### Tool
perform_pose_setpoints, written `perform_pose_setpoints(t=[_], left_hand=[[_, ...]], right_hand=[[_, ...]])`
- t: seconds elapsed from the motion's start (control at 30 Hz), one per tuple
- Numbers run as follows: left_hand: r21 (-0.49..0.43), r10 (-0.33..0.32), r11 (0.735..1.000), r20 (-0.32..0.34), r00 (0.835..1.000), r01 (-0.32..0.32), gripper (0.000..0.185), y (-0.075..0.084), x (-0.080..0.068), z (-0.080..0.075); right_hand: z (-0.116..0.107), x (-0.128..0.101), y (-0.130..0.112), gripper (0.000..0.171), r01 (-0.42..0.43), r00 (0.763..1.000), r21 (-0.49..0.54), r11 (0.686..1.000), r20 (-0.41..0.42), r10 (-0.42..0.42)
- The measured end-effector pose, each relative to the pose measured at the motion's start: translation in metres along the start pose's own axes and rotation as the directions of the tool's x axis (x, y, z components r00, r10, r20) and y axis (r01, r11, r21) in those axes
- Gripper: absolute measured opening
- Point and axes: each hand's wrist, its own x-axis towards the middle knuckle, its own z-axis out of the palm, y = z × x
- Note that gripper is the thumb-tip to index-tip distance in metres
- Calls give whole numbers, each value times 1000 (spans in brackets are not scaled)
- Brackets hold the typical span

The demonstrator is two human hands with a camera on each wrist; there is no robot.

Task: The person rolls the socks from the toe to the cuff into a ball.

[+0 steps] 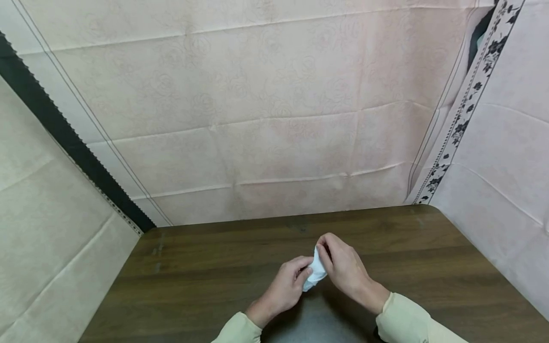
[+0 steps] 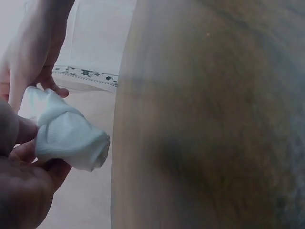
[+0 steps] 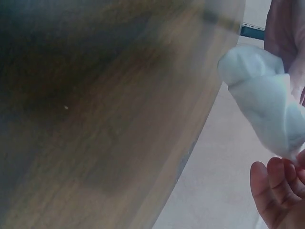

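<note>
A white rolled cloth (image 1: 316,273) is held up between the two hands, over the table. My left hand (image 1: 284,287) pinches its lower left side between thumb and fingers. At the upper right end, my right hand (image 1: 346,267) grips the tip with bent fingers and thumb. In the left wrist view the cloth (image 2: 71,136) shows overlapping wrapped layers and a blunt, bunched end. From the right wrist view, the cloth (image 3: 262,98) narrows towards the right fingertips (image 3: 259,179). Part of it is hidden behind the fingers.
The dark wooden table (image 1: 206,267) spreads beneath both hands, with a rounded far corner. Pale patterned sheets (image 1: 274,105) hang behind it and at both sides. A dark strip (image 1: 73,138) runs down the left, a floral border (image 1: 467,109) down the right.
</note>
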Motion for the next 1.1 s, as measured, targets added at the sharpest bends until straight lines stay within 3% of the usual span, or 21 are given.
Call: perform_pose_setpoints(t=[0.1,0.27,0.5,0.67,0.77,0.93,1.1], left_hand=[[-23,-15,1000,-4,1000,15,24,-1,0,0],[-148,-86,986,-28,996,81,24,-4,1,-2],[-259,-131,959,-43,990,116,22,-5,3,-3],[-374,-191,913,-44,981,161,22,-6,4,-2],[-443,-228,878,-56,972,180,22,-6,4,-3],[-504,-255,844,-75,964,184,23,-7,5,-6],[-517,-277,834,-91,957,192,24,-7,4,-8]], right_hand=[[-1,0,0,5,-42,999,0,999,21,42],[-3,0,-1,7,-124,990,19,992,70,122],[-6,-2,1,4,-190,970,154,970,183,161],[-9,1,2,3,-315,933,339,887,280,225],[-10,2,3,4,-385,906,393,835,333,261],[-11,1,6,7,-446,869,412,795,413,273],[-12,-2,8,9,-490,833,439,753,491,255]])
